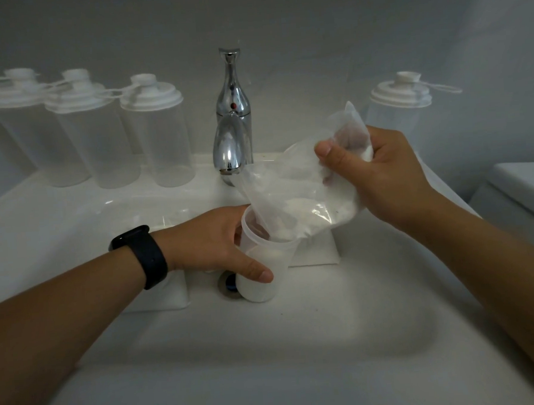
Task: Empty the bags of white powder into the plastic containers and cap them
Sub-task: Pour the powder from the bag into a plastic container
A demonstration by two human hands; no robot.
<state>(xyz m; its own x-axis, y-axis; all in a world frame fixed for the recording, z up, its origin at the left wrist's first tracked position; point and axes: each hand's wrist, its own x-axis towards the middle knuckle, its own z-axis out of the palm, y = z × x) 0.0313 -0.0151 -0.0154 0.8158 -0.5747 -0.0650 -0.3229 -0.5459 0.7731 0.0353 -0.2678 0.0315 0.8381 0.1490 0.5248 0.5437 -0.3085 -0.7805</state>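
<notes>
Your left hand grips the open container in the sink basin, fingers and thumb curled round its wall, container tilted over the drain. Black watch on that wrist. Your right hand pinches the bunched top of the powder bag, fingers clamped on the plastic, bag tipped with its mouth inside the container's rim. White powder sits in the bag's low end and in the container. Two more full bags lie in the basin behind the hands, one partly hidden under your left wrist. Three capped empty containers stand left of the chrome tap on the sink ledge, a fourth one on the right.
</notes>
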